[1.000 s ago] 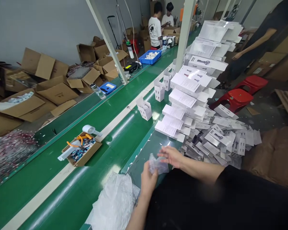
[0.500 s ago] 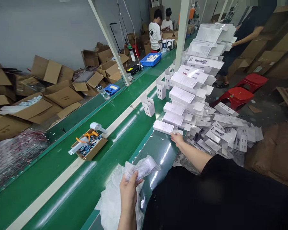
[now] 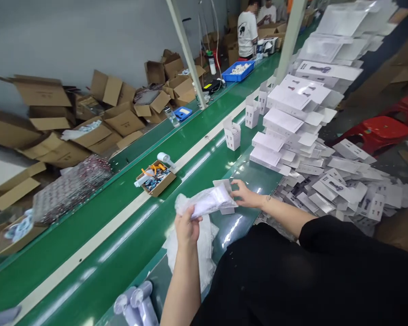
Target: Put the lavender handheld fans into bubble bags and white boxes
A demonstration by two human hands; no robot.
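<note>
My left hand [image 3: 187,226] grips a bubble-wrapped lavender item [image 3: 207,202] above the near edge of the green belt. Right behind that item is a small white box [image 3: 224,184], partly hidden by the wrap. The fingers of my right hand [image 3: 243,194] are closed on the box's right side. Beneath my left hand lies a heap of thin white bags [image 3: 204,258]. Stacked white boxes [image 3: 268,156] rise just past my right hand, with their printed sides up.
Small white boxes [image 3: 232,136] stand upright on the green belt [image 3: 122,231]. A carton of small parts [image 3: 161,183] sits across the white strip. Lavender devices [image 3: 141,303] lie at the bottom left. Red stools [image 3: 377,131] are at right; a person [image 3: 247,34] works at the back.
My right hand has brought a white box from the stack toward my left hand. The wrapped item has risen in front of that box. The view has shifted, showing lavender devices at the bottom.
</note>
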